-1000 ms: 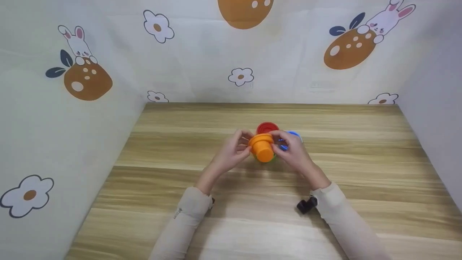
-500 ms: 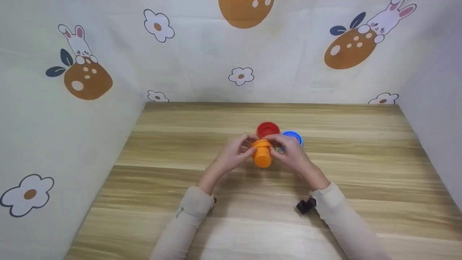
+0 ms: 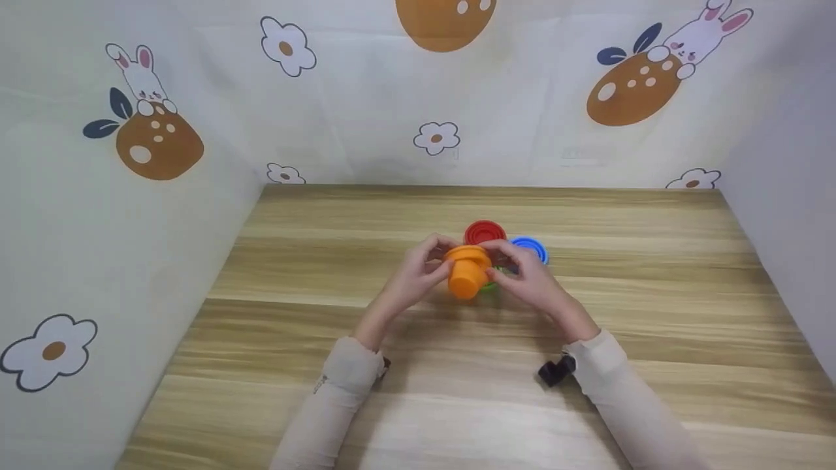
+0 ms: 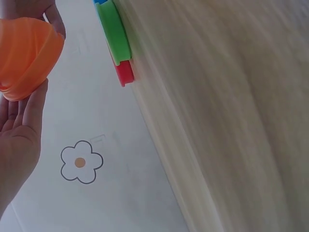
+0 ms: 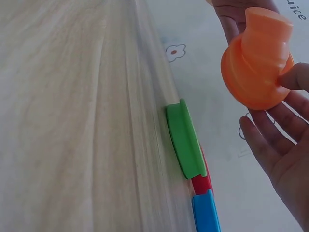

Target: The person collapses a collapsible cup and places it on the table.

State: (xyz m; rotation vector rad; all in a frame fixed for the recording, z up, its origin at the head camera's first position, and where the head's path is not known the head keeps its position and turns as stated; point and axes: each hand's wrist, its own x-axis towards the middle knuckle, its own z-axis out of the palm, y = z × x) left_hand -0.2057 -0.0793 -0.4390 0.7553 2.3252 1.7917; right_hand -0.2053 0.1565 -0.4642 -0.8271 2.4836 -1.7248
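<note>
Above the table, both hands hold an orange collapsible cup point(image 3: 466, 277), tilted with its narrow end down and toward the person. The left hand point(image 3: 415, 277) grips its wide rim from the left, thumb in front. From the right, the right hand point(image 3: 530, 277) pinches the same cup, its thumb against the side in the right wrist view. The cup's wall looks creased and slanted there. Behind the hands lie a red collapsed cup point(image 3: 485, 232) and a blue collapsed cup point(image 3: 530, 249). A green collapsed cup point(image 5: 186, 140) sits below the orange one, mostly hidden in the head view.
The wooden table point(image 3: 294, 365) runs back to a patterned wall point(image 3: 366, 98) with rabbits and flowers. Side walls border it left and right. A black wrist camera point(image 3: 556, 371) is strapped at the right sleeve.
The orange cup first moves slightly toward the person, then shifts left and tilts, uncovering some of the green cup. Both hands keep hold of it. The red and blue cups stay put.
</note>
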